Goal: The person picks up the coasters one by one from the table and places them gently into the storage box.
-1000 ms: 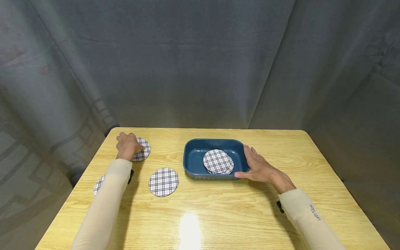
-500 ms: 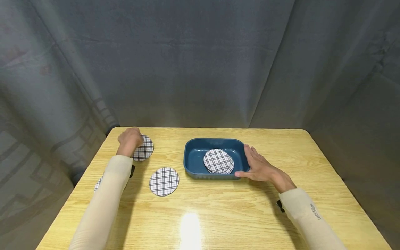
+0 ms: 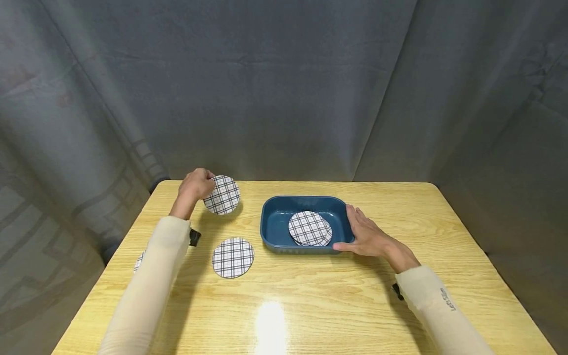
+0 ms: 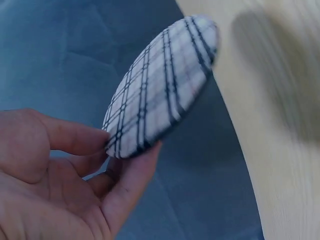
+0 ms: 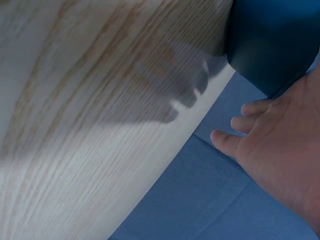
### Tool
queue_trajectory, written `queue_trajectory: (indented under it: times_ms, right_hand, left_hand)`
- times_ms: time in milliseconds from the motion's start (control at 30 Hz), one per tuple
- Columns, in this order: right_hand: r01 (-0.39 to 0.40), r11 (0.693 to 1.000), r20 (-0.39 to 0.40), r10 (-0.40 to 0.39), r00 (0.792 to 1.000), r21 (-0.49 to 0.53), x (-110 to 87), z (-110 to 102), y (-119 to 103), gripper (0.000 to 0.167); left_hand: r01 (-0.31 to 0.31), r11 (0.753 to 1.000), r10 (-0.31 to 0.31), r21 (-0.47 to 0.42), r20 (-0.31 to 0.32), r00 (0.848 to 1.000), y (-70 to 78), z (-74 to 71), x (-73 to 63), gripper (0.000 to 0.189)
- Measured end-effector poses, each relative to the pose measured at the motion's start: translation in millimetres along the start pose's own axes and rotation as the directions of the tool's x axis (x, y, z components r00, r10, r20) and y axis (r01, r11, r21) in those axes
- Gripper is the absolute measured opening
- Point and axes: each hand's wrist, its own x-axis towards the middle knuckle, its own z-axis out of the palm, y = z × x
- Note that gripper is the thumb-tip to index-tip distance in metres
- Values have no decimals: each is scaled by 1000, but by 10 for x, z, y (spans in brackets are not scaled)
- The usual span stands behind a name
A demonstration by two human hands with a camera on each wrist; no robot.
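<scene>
Head view: left hand (image 3: 196, 186) pinches a coaster (image 3: 225, 196), two loose coasters (image 3: 232, 258) remain nearer than it; right hand (image 3: 367, 236) (spread) touches the dish (image 3: 275, 222), stacked coasters (image 3: 307, 228) inside.

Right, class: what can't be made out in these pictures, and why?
Head view: most of the leftmost checked disc, behind the left sleeve.
Head view: how many discs the top disc covers in the blue dish.
Right wrist view: most of the dish, cut off by the top and right edges.
</scene>
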Motion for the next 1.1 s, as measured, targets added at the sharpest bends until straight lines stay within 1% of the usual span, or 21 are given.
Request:
queue_trajectory:
  times_ms: [67,100,167,300,467,500,600,733,833,967,1033,1100]
  right_hand:
    - [0,1000,0,0,1000,1,1,3,0,124]
    - [0,1000,0,0,1000,0,2,4,-1,124]
    - [-2,1000,0,2,1000,1,1,4,0,124]
    - [0,1000,0,0,1000,1,2,0,-1,125]
    - [-1,1000,0,1,1000,3,0,3,7,122]
    - [-2,1000,1,2,1000,4,-1,4,10,121]
    - [-3,1000,1,3,1000,8,-3,9,15,121]
    - [-6,1000,-7,6,1000,8,-1,12,17,121]
    - [-8,1000,-11,8,1000,7,-4,11,24,121]
    - [1,1000,-15,-1,1000,7,-9,9,23,121]
    - [6,1000,-15,-6,1000,12,-10,10,18,121]
    - [6,1000,-12,-6,1000,16,-10,12,16,122]
  left_hand:
    - [-11,995,12,-97,12,1000,49,-2,-6,40]
    - [-15,988,19,-154,21,1000,77,0,-12,41]
    - [-9,966,23,-260,47,999,136,10,-20,40]
    - [-1,904,54,-428,112,992,249,44,-29,40]
    - [15,836,113,-549,198,974,363,148,-39,42]
    - [23,823,121,-567,215,969,386,176,-44,42]
    - [42,800,137,-598,252,958,455,259,-52,41]
    - [52,778,163,-626,281,946,571,400,-56,40]
    - [75,761,173,-645,314,934,666,527,-65,40]
    - [102,756,171,-646,346,922,778,696,-77,39]
    - [105,756,176,-646,356,918,829,778,-79,38]
    - [99,761,185,-641,362,914,872,854,-90,38]
